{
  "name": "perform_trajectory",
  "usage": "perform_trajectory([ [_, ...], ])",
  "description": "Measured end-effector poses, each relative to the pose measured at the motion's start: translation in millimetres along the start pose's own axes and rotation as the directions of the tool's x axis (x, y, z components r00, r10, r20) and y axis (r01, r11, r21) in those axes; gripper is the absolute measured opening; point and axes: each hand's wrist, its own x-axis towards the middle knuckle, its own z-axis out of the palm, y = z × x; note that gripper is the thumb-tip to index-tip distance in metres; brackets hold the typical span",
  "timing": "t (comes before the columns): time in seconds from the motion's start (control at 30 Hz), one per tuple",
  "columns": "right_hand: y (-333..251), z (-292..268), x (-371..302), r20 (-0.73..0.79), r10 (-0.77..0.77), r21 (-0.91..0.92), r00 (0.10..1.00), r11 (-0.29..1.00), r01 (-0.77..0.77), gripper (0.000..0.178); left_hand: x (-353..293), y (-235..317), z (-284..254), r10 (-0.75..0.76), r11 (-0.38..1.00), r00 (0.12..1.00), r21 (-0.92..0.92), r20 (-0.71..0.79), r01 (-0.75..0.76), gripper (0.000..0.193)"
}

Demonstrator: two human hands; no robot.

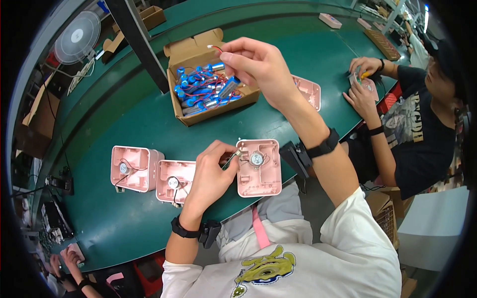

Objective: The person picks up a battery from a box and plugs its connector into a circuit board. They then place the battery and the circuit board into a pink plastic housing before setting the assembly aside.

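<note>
My right hand [261,69] is raised over an open cardboard box [213,115], pinching the red and black leads of a blue cylindrical battery [229,88]. A small white plug [210,46] sticks out past the fingertips, while the battery hangs below the palm. Lower down, my left hand [208,171] is closed on the edge of a small circuit board [232,158]. That board is at the left rim of a pink plastic housing [268,185], which lies open side up at the table edge. Inside it sits a round silver speaker [256,159] with thin wires.
Several blue batteries [191,92] with red leads fill the box. Two more pink housings, one left [158,164] and one partly behind my left hand [164,193], stand on the green table [119,218]. Co-workers' hands [365,102] work at the right and lower left. A fan [77,37] stands upper left.
</note>
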Motion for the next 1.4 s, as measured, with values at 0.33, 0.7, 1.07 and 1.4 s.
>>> perform_trajectory([
  [0.33, 7, -20, -64, 0.009, 0.191, 0.074, 0.982, 0.979, -0.191, 0.021, 3, -2, -6, -0.005, 1.0, 1.0, 0.0, 0.016, 0.005, 0.014],
  [0.7, 21, -17, -102, -0.024, 0.308, -0.032, 0.951, 0.95, -0.309, 0.015, 2, -4, -4, -0.028, 0.999, 0.999, 0.02, -0.029, 0.029, 0.013],
  [1.07, 32, -4, -123, 0.04, -0.288, -0.754, 0.957, 0.619, 0.218, 0.008, 2, -14, 2, 0.013, 0.998, 0.996, -0.06, -0.087, -0.019, 0.012],
  [1.4, 28, 11, -131, 0.066, -0.066, -0.815, 0.996, 0.571, 0.092, 0.008, -1, -9, 10, -0.019, 1.0, 0.99, -0.024, -0.143, 0.016, 0.011],
])
